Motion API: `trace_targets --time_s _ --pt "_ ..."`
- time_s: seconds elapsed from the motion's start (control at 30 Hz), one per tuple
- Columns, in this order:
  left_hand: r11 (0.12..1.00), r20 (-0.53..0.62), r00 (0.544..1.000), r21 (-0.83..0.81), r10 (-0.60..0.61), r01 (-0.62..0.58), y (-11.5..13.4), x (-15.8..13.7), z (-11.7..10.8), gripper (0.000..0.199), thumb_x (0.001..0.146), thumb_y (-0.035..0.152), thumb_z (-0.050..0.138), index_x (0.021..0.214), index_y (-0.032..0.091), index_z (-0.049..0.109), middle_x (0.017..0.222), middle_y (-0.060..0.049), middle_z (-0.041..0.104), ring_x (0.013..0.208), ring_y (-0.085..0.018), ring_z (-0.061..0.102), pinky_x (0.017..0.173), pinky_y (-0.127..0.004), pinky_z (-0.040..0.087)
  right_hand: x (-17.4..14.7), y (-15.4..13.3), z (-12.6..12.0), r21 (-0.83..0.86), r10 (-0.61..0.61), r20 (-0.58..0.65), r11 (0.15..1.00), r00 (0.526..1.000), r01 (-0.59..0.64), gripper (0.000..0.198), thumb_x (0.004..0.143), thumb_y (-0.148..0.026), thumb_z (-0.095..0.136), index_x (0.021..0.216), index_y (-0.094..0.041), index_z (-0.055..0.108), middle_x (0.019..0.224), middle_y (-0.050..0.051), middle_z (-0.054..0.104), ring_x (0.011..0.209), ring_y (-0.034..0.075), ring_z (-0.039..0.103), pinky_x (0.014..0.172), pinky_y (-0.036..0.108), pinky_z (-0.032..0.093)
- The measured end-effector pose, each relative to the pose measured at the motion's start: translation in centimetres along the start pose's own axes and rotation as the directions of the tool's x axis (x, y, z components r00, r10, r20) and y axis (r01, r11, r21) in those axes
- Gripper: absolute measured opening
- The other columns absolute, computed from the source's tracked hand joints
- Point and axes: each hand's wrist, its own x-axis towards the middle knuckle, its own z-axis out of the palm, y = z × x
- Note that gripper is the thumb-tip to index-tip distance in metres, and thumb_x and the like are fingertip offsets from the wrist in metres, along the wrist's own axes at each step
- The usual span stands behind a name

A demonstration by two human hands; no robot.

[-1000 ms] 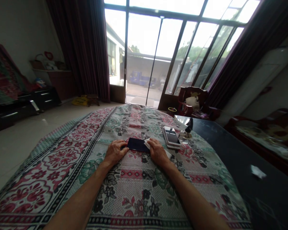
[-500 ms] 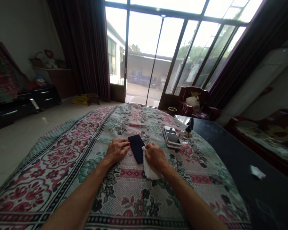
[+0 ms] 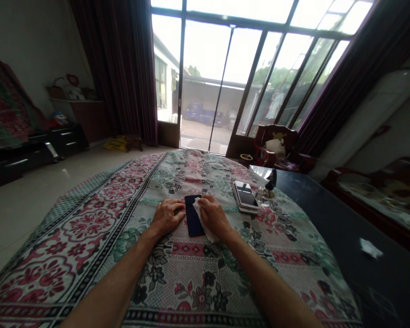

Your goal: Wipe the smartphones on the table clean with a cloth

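Observation:
A dark blue phone (image 3: 193, 225) lies flat on the patterned tablecloth (image 3: 198, 269), its long side pointing away from me. My left hand (image 3: 166, 217) rests on the cloth with loosely bent fingers, thumb and forefinger apart, tips at the phone's left edge. A white cloth or tissue (image 3: 209, 234) is bunched in my right hand (image 3: 213, 216), which is closed around it. That hand presses the white piece over the phone's upper right part, hiding some of the surface. Further right sits a flat white device with a dark screen (image 3: 246, 197), apart from both hands.
Beyond the device stands a small dark figure (image 3: 270, 180) on a base. To the right, a dark tabletop (image 3: 314, 200) carries a crumpled white tissue (image 3: 371, 248). A wooden chair (image 3: 276, 143) and glass doors (image 3: 208, 91) are at the back.
My right hand has moved left and slightly away from me, carrying the white cloth onto the phone. The phone now lies straighter. My left hand stays almost in place.

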Motion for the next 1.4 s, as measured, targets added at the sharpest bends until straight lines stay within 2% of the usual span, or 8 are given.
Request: trace_targets --time_s 0.13,0.33,0.57,0.77,1.1,1.27,1.4 --pt "0.999 -0.029 1.0 -0.031 0.005 -0.006 -0.4 0.1 0.3 0.018 0.08 0.029 0.069 0.095 0.024 0.077 0.112 -0.005 0.073 0.109 -0.026 0.061 0.101 -0.041 0.044 2.6 -0.1 2.0 -0.05 0.038 -0.009 0.998 0.999 -0.039 0.024 0.089 -0.009 0.05 0.099 -0.02 0.068 0.114 0.008 0.061 0.107 0.019 0.057 0.095 0.029 0.043" --pt "0.999 -0.06 0.997 -0.026 0.04 -0.042 -0.9 0.2 0.6 0.02 0.081 0.018 0.062 0.091 0.024 0.078 0.107 -0.004 0.074 0.103 -0.023 0.064 0.099 -0.039 0.046 4.6 0.0 3.1 -0.147 -0.036 0.158 0.987 0.987 0.06 0.024 0.092 -0.012 0.05 0.1 -0.021 0.071 0.112 0.007 0.068 0.106 0.019 0.058 0.099 0.031 0.037" --pt "1.0 -0.057 0.998 -0.019 0.024 -0.025 -1.0 0.2 0.7 0.023 0.082 0.016 0.059 0.093 0.025 0.078 0.107 -0.002 0.074 0.103 -0.023 0.064 0.099 -0.038 0.046 2.6 -1.0 1.6 -0.143 -0.143 0.262 0.972 0.955 0.185 0.026 0.094 -0.012 0.046 0.1 -0.019 0.07 0.107 0.006 0.068 0.101 0.018 0.056 0.096 0.031 0.038" --pt "1.0 -0.048 0.999 -0.011 0.016 -0.017 -0.9 0.1 0.6 0.023 0.083 0.016 0.058 0.092 0.024 0.078 0.109 -0.003 0.074 0.105 -0.023 0.063 0.1 -0.038 0.046 -0.9 -2.0 -0.3 -0.052 -0.199 0.292 0.973 0.935 0.224 0.029 0.092 -0.013 0.048 0.112 -0.019 0.067 0.119 0.007 0.065 0.109 0.02 0.053 0.098 0.032 0.039" --pt "1.0 -0.059 0.998 -0.01 0.004 -0.005 -0.7 0.1 0.5 0.023 0.083 0.017 0.058 0.092 0.025 0.077 0.11 -0.003 0.074 0.106 -0.023 0.063 0.1 -0.039 0.046 -5.0 -3.8 -2.9 0.055 -0.247 0.346 0.968 0.905 0.243 0.026 0.09 -0.013 0.05 0.109 -0.021 0.066 0.115 0.007 0.064 0.104 0.02 0.053 0.096 0.034 0.042" --pt "1.0 -0.058 0.998 -0.008 0.015 -0.015 -0.6 0.0 0.4 0.024 0.082 0.016 0.058 0.092 0.025 0.078 0.11 -0.003 0.074 0.106 -0.023 0.063 0.1 -0.04 0.046 -4.6 -3.8 -3.5 0.169 -0.246 0.388 0.966 0.888 0.193 0.026 0.085 -0.006 0.05 0.092 -0.021 0.07 0.111 0.006 0.063 0.099 0.017 0.058 0.089 0.029 0.047" --pt "1.0 -0.06 0.998 -0.007 0.021 -0.022 -0.7 0.1 0.5 0.023 0.082 0.016 0.059 0.092 0.025 0.078 0.109 -0.004 0.074 0.105 -0.024 0.063 0.1 -0.04 0.046 -1.5 -2.1 -2.3 0.114 -0.149 0.269 0.986 0.952 0.123 0.032 0.085 -0.004 0.047 0.096 -0.022 0.07 0.112 0.007 0.064 0.103 0.018 0.059 0.093 0.032 0.047"
